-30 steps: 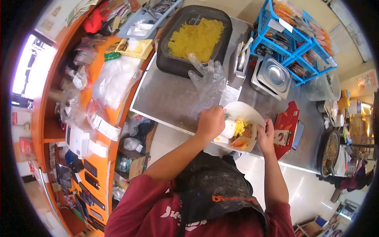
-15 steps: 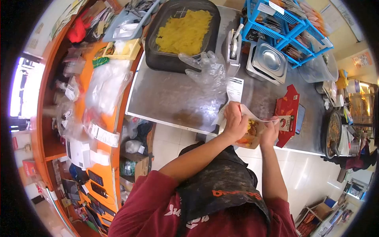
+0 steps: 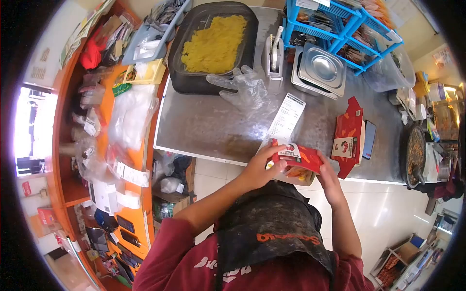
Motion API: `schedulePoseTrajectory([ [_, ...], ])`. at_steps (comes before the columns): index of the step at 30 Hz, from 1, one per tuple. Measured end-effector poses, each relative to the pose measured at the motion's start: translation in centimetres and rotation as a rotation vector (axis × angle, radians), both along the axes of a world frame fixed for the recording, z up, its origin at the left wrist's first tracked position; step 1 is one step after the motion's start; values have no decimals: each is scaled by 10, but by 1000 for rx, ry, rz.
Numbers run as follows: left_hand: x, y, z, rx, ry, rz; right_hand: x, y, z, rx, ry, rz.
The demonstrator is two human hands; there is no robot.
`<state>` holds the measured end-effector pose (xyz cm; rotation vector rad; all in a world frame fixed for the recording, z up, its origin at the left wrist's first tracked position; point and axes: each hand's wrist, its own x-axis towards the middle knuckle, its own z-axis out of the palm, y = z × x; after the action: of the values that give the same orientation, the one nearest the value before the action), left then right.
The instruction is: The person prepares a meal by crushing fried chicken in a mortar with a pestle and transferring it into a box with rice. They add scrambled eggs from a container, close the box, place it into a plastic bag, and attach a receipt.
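At the table's near edge I hold a red takeaway food box [image 3: 305, 156] between both hands, its printed red lid flap folded over toward me. Orange and yellow food [image 3: 298, 173] shows through the gap at its near side. My left hand [image 3: 264, 167] is closed on the box's left edge, thumb along the flap. My right hand [image 3: 330, 179] grips the right side, with some fingers hidden. A long printed receipt [image 3: 287, 116] lies just beyond the box. Another red takeaway box [image 3: 345, 145] stands to the right, beside a phone [image 3: 369, 138].
Behind are a black pan of yellow food [image 3: 213, 43], a crumpled plastic glove [image 3: 245, 89], steel containers [image 3: 320, 68] and blue baskets [image 3: 340, 29]. A dark wok [image 3: 414, 155] sits at right. Orange shelving [image 3: 138, 194] with bags and phones runs along the left.
The box's flap has turned over: its pale inner side faced up before, and the red printed side shows now. My hands moved slightly left, and more of the receipt is uncovered.
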<state>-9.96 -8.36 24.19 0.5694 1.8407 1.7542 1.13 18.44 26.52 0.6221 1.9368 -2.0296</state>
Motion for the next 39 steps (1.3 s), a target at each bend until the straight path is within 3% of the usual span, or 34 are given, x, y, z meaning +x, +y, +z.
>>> schedulePoseTrajectory([
  [3,-3,1,-13,75,-10,37,-5,-5,14,212,-14,90],
  [4,-1,2,-19,156,-119,60,-6,-5,12,195,-16,79],
  [8,-18,-2,-12,40,-304,-67,-7,-4,6,241,-37,85],
  [10,-14,-11,-17,30,-219,-127,-3,-4,0,257,-23,175],
  [11,-12,-16,-20,28,-176,-153,2,-5,-6,382,69,242],
  [13,-10,-27,-34,-185,231,-259,17,-11,-22,632,252,382],
  [14,-10,-30,-35,-291,435,-306,17,-11,-22,768,194,476],
  [17,-11,-36,-37,-638,635,-431,16,-12,-12,967,117,595],
  [20,-28,-23,4,-361,736,-337,0,-13,13,1056,-17,633],
  [23,-48,-5,17,-431,879,-537,-10,-17,-2,1000,88,557],
  [29,-48,5,1,-501,978,-622,-11,-22,-1,1207,138,647],
  [32,-48,3,3,-480,982,-599,-28,-19,17,1086,-35,694],
  [35,-49,5,3,-491,962,-606,-15,-15,8,764,3,511],
  [38,-46,4,1,-483,923,-594,-6,-27,-11,340,33,4],
  [39,-46,4,0,-471,918,-589,-6,-28,-14,399,64,-45],
])
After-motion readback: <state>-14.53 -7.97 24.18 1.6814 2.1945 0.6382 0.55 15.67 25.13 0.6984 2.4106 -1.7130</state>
